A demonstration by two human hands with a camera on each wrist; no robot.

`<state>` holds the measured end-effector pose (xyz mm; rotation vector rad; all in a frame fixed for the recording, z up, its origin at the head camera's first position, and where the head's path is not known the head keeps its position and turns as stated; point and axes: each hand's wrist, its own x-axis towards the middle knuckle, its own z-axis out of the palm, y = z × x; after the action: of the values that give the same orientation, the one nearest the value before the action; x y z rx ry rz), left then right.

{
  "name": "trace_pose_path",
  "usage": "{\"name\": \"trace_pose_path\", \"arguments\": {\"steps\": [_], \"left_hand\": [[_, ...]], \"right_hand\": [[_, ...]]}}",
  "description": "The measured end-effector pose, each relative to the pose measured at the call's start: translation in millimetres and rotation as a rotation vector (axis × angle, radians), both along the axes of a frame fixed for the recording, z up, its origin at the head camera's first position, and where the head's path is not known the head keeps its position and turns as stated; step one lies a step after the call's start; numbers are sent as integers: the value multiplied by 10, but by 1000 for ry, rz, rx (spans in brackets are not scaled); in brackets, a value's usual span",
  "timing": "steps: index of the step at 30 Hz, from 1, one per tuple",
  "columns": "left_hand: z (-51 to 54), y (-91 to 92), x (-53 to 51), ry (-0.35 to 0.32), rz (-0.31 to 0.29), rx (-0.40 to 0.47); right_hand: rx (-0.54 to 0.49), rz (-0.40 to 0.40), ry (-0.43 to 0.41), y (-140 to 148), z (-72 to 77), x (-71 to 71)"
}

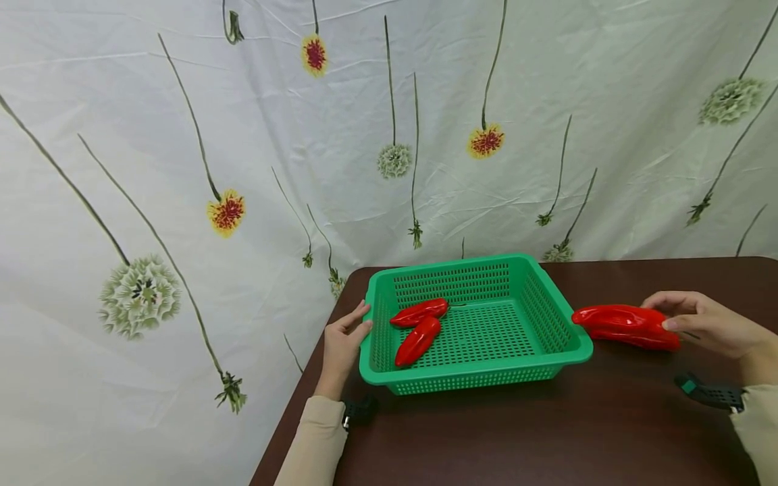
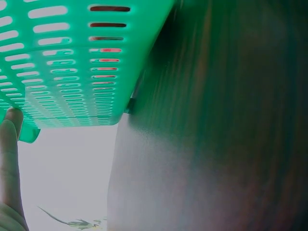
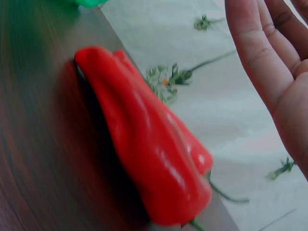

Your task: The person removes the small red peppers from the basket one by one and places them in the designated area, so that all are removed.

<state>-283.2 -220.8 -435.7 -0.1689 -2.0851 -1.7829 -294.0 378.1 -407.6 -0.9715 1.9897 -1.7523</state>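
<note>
A green plastic basket (image 1: pixel 462 373) stands on the table, with two red peppers (image 1: pixel 418 342) inside near its left end. My left hand (image 1: pixel 342 347) is at the basket's left rim, fingertips touching it. In the left wrist view a fairly straight finger (image 2: pixel 10 159) lies against the perforated wall (image 2: pixel 72 86). Right of the basket, two more red peppers (image 1: pixel 626 327) lie side by side on the table, their green stems showing in the right wrist view. My right hand (image 1: pixel 708 322) hovers by their stem end; in the right wrist view its extended fingers (image 3: pixel 255 53) are apart from the peppers (image 3: pixel 149 139).
The dark brown table (image 1: pixel 516 432) extends in front of the basket and to the right. Behind it and along the left hangs a pale cloth (image 1: pixel 340 135) printed with flowers. Each wrist wears a black strap (image 1: pixel 717 395).
</note>
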Motion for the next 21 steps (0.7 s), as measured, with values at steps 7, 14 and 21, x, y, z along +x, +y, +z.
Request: {"name": "trace_pose_path", "arguments": {"steps": [7,14,21], "left_hand": [[17,-4,6,1,-9,1],[39,-19,22,-5,-7,3],[33,-22,19,-8,-4,2]], "right_hand": [[-59,-108,-30,194,-133,31],[-35,-203,-33,328,-217,71],[119,-362,4,370,-277,104]]}}
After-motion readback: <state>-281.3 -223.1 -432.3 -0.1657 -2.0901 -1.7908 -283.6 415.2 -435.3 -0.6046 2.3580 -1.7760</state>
